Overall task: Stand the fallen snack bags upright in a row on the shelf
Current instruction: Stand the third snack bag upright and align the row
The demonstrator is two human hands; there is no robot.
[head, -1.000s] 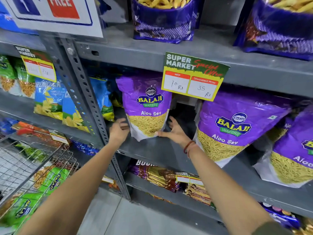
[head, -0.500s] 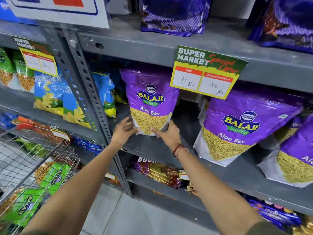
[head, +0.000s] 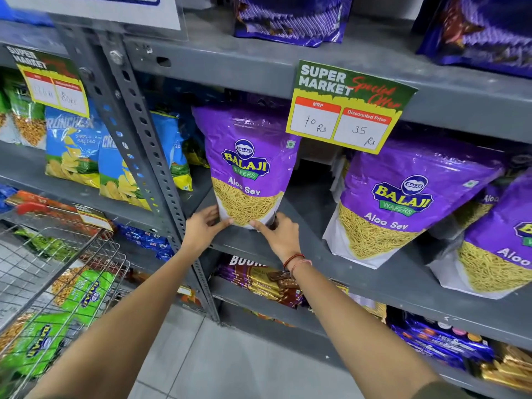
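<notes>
A purple Aloo Sev bag [head: 247, 165] stands upright at the left end of the grey shelf [head: 383, 279]. My left hand [head: 203, 228] grips its lower left corner and my right hand [head: 280, 236] grips its lower right corner, thumbs on the front. To the right, a second purple bag [head: 403, 203] stands leaning, and a third purple bag [head: 501, 246] leans at the right edge of the view. More purple bags sit partly hidden behind them.
A perforated grey upright post [head: 144, 156] stands just left of the held bag. A price card [head: 348, 108] hangs from the shelf above. Blue chip bags [head: 77, 151] fill the left bay. A wire cart [head: 57, 286] with green bags is at lower left.
Both hands slid down to the bottom corners of the left purple bag and closed in on it. The bag has moved slightly rightward and now stands straighter on the shelf.
</notes>
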